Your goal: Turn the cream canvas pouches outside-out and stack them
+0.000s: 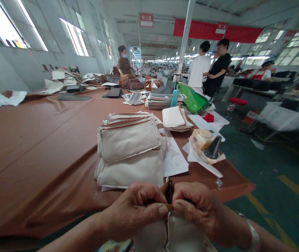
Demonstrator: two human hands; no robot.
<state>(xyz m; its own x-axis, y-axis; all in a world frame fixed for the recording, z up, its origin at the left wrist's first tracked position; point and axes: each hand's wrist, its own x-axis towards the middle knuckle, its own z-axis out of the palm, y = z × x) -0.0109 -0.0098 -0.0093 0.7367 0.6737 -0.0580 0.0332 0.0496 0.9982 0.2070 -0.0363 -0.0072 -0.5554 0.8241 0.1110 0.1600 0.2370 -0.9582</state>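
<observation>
from here, left hand [144, 204] and right hand [202, 206] pinch the brown edge of a cream-backed piece [185, 232] beside the table [60, 140]; seemingly straightening it, which wants even tension.

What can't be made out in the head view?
- Head view: fingertips behind the brown strip, hidden by left hand and right hand.
- Head view: lower end of the held cream piece, cut off by bottom edge.
- Head view: part of white sheet, under cream stack.
- Head view: far banner lettering, too small.
</observation>
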